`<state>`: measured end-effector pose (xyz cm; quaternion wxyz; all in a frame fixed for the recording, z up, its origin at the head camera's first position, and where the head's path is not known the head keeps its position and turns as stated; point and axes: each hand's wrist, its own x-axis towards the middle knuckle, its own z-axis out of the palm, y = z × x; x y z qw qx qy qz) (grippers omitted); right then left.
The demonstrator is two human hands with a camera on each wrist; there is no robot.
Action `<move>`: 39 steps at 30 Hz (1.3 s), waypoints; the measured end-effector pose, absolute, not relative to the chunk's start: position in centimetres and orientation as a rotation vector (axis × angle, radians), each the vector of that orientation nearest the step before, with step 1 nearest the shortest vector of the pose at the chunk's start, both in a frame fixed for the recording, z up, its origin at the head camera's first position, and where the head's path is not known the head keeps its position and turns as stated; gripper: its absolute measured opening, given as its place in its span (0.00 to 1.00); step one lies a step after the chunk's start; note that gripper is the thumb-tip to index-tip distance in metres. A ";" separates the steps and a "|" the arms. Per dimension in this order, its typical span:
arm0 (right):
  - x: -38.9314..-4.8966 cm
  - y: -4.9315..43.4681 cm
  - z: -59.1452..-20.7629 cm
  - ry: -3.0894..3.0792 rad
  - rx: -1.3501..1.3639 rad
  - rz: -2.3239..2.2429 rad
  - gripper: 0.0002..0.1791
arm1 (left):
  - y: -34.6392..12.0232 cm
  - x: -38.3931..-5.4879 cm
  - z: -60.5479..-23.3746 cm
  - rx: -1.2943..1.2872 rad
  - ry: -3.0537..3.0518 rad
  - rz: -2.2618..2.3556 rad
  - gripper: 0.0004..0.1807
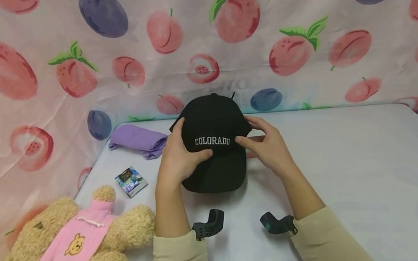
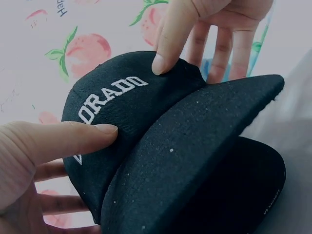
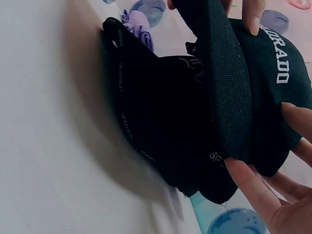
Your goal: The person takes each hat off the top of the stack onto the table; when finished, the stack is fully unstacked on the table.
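A black baseball cap with white COLORADO lettering is held upright over the white table, its brim towards me. My left hand grips its left side, the thumb on the front panel below the lettering and the fingers behind. On the other side my right hand grips it likewise, its thumb beside the last letters. Under the brim, the left wrist view shows a dark rounded part with small pale lettering. The right wrist view has the dark underside, with pale print along its edge; its inner shape is too dark to tell.
Left of the cap lie a folded purple cloth and a small blue-patterned box. A teddy bear in a pink hoodie lies at the front left. A fruit-printed curtain borders the white table behind.
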<state>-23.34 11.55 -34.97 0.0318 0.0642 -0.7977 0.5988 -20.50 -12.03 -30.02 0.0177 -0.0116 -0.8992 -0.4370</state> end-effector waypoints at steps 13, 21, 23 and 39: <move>-22.9 12.6 -33.7 -2.445 0.172 1.801 0.39 | -11.0 -20.3 -29.6 -0.075 -2.744 -1.352 0.58; -22.5 13.1 -32.8 -2.409 0.168 1.821 0.40 | -10.3 -20.3 -29.4 -0.096 -2.717 -1.364 0.57; -22.3 13.3 -32.6 -2.405 0.161 1.818 0.40 | -10.1 -20.4 -29.3 -0.110 -2.715 -1.365 0.57; -21.3 14.7 -31.4 -2.398 0.103 1.735 0.39 | -8.8 -20.5 -29.0 -0.151 -2.713 -1.390 0.57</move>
